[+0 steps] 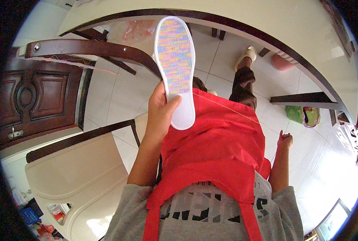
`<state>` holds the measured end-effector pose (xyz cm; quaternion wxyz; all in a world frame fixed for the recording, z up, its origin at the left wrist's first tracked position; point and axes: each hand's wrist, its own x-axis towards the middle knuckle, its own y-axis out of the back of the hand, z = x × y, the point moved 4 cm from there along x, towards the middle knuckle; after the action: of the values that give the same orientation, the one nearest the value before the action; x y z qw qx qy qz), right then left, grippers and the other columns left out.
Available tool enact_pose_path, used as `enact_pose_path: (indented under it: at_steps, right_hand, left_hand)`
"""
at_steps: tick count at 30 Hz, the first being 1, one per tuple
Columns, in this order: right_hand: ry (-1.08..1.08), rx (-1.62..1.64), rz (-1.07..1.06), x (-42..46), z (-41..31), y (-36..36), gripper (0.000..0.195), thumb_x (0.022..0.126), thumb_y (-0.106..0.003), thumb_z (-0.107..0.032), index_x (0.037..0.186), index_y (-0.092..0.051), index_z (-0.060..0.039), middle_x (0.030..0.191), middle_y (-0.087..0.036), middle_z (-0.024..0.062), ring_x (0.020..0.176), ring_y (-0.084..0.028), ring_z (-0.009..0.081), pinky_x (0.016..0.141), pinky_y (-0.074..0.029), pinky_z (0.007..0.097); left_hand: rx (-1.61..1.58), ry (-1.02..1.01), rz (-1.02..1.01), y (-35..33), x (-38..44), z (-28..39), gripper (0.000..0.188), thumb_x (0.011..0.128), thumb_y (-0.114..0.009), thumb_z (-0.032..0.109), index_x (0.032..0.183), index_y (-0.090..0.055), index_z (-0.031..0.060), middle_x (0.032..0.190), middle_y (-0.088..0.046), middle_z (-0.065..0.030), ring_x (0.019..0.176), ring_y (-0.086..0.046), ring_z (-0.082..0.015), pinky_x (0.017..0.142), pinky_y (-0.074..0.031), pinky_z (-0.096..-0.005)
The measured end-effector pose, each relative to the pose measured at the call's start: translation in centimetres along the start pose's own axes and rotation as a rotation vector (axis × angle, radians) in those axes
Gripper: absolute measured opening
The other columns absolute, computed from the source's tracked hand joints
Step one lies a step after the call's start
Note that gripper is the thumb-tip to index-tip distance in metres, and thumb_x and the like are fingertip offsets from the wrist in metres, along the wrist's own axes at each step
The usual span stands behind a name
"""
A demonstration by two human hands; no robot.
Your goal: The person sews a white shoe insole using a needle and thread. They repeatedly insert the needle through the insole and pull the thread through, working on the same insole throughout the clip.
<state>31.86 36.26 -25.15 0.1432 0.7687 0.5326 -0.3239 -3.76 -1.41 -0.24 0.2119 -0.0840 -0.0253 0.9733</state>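
A white insole (175, 66) with multicoloured stitching over its front and middle is held upright by my left hand (162, 105). The thumb lies on the plain white heel part and the fingers are behind it. A thin pale thread (227, 107) runs from the insole's right edge across the red apron (212, 141) towards my right hand (285, 140). That hand is off to the right, over the floor, with fingers curled and one finger raised. Whether it pinches the thread or a needle is too small to tell.
A pale table edge (227, 22) curves in front. To the left are a dark wooden armrest (91, 48) with loose threads (76, 62) hanging on it, a beige chair (79, 168) and a brown door (43, 96). A green patterned bin (302, 116) and a pink container (283, 62) stand at the right.
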Motion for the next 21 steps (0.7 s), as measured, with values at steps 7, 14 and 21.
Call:
enact_pose_path:
  at_steps: [7, 14, 21]
  right_hand:
    - [0.011, -0.013, -0.009, 0.1, 0.1, 0.2, 0.036, 0.083, -0.034, -0.005, 0.119, -0.034, 0.0038, 0.050, -0.025, -0.0004, 0.041, -0.028, 0.0103, 0.084, -0.044, 0.0459]
    - [-0.010, -0.010, -0.021, 0.1, 0.2, 0.3, 0.030, 0.084, -0.035, -0.007, 0.112, -0.039, 0.0026, 0.049, -0.026, -0.0013, 0.040, -0.028, 0.0101, 0.082, -0.045, 0.0457]
    - [-0.002, -0.007, -0.014, 0.7, 0.4, 0.4, 0.019, 0.085, -0.035, -0.008, 0.098, -0.045, 0.0014, 0.049, -0.027, -0.0013, 0.041, -0.030, 0.0100, 0.082, -0.044, 0.0463]
  left_hand:
    - [-0.024, -0.016, -0.003, 0.0, -0.1, -0.2, 0.039, 0.074, -0.050, 0.000, 0.113, -0.046, -0.0007, 0.103, -0.056, -0.0082, 0.094, -0.054, -0.0155, 0.085, -0.041, -0.0304]
    - [-0.032, 0.000, 0.000, -0.2, -0.2, 0.2, 0.036, 0.074, -0.045, -0.004, 0.110, -0.045, -0.0026, 0.101, -0.053, -0.0069, 0.091, -0.052, -0.0123, 0.082, -0.040, -0.0269]
    - [-0.018, -0.004, 0.004, -0.2, 0.0, 0.2, 0.035, 0.074, -0.046, -0.002, 0.109, -0.046, -0.0020, 0.099, -0.054, -0.0067, 0.090, -0.052, -0.0123, 0.081, -0.041, -0.0270]
